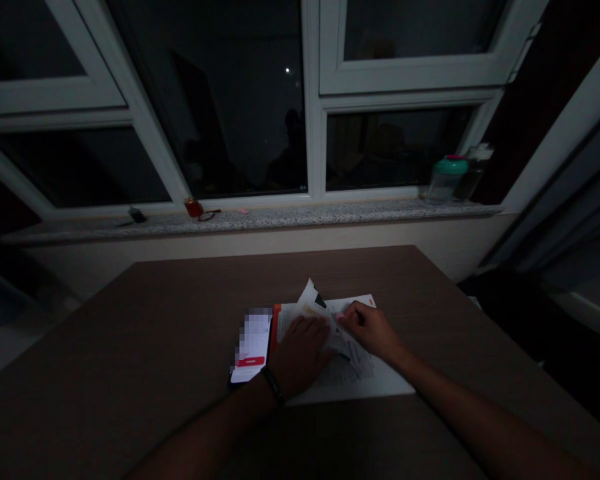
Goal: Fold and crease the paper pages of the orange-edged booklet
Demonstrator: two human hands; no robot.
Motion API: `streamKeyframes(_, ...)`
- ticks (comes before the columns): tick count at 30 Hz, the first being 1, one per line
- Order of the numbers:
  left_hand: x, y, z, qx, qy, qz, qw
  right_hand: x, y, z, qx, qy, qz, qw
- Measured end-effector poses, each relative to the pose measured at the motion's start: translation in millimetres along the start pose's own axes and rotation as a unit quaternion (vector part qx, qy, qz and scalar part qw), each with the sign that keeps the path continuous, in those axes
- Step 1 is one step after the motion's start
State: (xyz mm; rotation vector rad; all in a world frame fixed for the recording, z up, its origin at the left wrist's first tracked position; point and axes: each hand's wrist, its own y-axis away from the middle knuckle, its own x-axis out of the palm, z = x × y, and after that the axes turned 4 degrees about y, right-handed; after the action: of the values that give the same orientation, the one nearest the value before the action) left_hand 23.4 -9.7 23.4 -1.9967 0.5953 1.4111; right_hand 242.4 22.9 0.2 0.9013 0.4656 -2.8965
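Observation:
A printed booklet or set of sheets [390, 383] with an orange strip on its left side lies on the table. One thin page [307, 297] is lifted and curled near the middle. My left hand [303, 350], with a dark band at the wrist, rests on the paper with its fingers stretched out. My right hand [373, 330] is closed, thumb and forefinger pinched at the edge of the lifted page. Just left of the paper is a phone [254, 343], its screen lit and partly blurred out.
The brown table [180, 300] stands below a speckled stone windowsill [290, 215]. On the sill are a small red jar [193, 208], a dark small bottle [137, 215] and a clear bottle with a teal lid [447, 180]. A grey curtain [565, 207] hangs at right.

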Motion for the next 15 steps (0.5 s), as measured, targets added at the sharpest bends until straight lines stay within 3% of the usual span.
streamKeyframes(11, -1.8, 1, 0, 0.014, 0.047, 0.01, 0.999, 3, -3, -11, 0.005, -0.05, 0.006, 0.999)
streamKeyframes(15, -1.3, 2, 2, 0.022, 0.042, 0.018, 0.999, 0, -3, -8, -0.032, -0.045, 0.023, 0.998)
